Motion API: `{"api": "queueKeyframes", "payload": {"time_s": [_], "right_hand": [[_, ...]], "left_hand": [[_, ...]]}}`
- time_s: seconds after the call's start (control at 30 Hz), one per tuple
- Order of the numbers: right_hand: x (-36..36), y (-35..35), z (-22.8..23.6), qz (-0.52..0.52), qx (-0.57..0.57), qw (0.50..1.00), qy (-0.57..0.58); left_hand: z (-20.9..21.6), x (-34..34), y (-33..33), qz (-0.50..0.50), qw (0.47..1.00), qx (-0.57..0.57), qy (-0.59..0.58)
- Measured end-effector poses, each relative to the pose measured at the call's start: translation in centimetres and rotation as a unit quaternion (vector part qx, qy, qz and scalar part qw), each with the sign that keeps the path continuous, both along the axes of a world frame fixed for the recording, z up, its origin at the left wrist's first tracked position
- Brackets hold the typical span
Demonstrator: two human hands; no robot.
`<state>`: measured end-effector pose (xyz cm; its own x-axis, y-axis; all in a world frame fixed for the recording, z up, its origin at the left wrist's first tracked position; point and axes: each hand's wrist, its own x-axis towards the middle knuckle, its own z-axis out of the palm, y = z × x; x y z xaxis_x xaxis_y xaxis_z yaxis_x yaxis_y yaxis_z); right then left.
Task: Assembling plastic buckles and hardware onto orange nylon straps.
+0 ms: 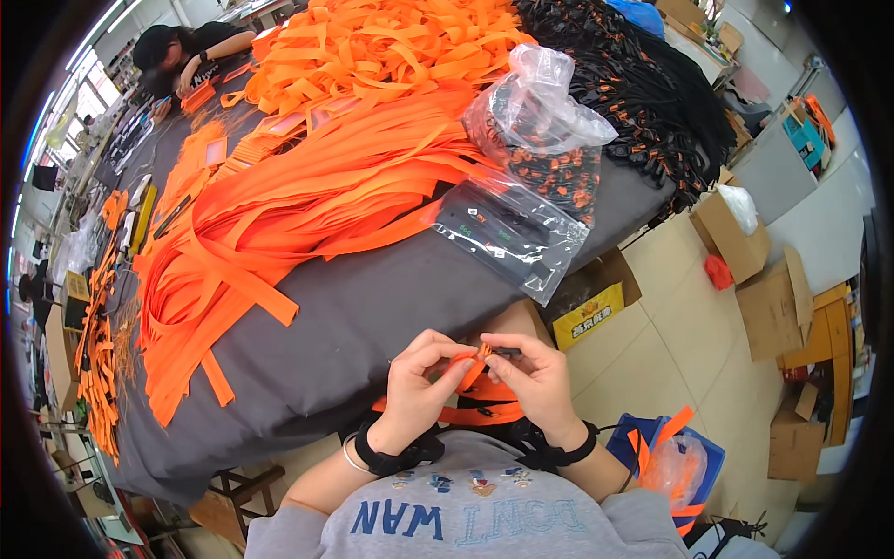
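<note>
My left hand (417, 384) pinches an orange webbing strap (474, 373) between thumb and fingers, close in front of my body. Opposite it, my right hand (536, 380) grips a small black fitting (506, 351) at the strap's end; its exact kind is too small to make out. The fingertips of both hands nearly meet there. More orange straps with black parts (484, 413) lie on my lap below the hands. Ahead, a large bundle of flat orange straps (279, 200) spreads over the dark-covered table (326, 326).
Clear bags with black pieces (510, 233) lie at the table's right edge, near a heap of black cords (643, 93). A blue bin (712, 461) stands to my right, with cardboard boxes (773, 307) beyond. Another person (191, 51) works at the far left.
</note>
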<state>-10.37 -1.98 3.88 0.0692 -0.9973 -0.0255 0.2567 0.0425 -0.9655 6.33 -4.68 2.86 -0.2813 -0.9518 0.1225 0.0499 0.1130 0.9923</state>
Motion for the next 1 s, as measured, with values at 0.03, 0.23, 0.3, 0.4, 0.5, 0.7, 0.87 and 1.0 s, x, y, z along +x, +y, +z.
{"api": "queueKeyframes", "payload": {"time_s": [0.03, 0.23, 0.3, 0.4, 0.5, 0.7, 0.87, 1.0], "right_hand": [[0.1, -0.1, 0.0, -0.006, -0.031, 0.999, 0.042], [0.4, -0.5, 0.1, -0.058, -0.191, 0.936, 0.289], [0.7, -0.3, 0.2, -0.066, -0.203, 0.925, 0.315], [1.2, -0.3, 0.6, -0.070, -0.199, 0.935, 0.285], [1.0, -0.3, -0.1, -0.060, -0.185, 0.948, 0.250], [0.8, -0.7, -0.7, -0.082, -0.074, 0.990, 0.087], [-0.1, -0.9, 1.1, -0.027, -0.124, 0.968, 0.217], [-0.7, -1.0, 0.9, -0.004, -0.146, 0.964, 0.222]], "left_hand": [[-0.1, 0.1, 0.0, 0.002, 1.000, 0.006, -0.002], [-0.3, 0.3, -0.1, -0.001, 0.999, 0.051, 0.006], [-0.1, -0.1, 0.0, -0.001, 0.996, 0.077, 0.046], [-0.4, -0.2, -0.1, -0.001, 0.995, 0.082, 0.063], [-0.7, -0.2, -0.1, -0.003, 0.994, 0.084, 0.064], [-0.6, 0.1, -0.1, -0.004, 0.992, 0.105, 0.074], [-0.4, 0.2, -0.1, -0.012, 0.993, 0.091, 0.068], [-0.3, 0.0, -0.1, -0.016, 0.994, 0.090, 0.062]]}}
